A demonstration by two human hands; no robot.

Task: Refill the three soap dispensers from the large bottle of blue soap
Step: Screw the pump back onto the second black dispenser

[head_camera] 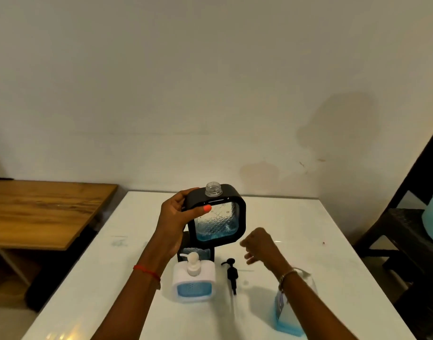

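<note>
Behind left grip grasping black dispenser, second dispenser half-hidden, right grip released

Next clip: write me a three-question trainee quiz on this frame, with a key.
1. True or false: the black dispenser in the left hand has its pump screwed on.
2. Where is the black pump? A) lying on the table B) in the left hand C) on the black dispenser
3. What does the right hand hold?
Key: 1 false; 2 A; 3 nothing.
</note>
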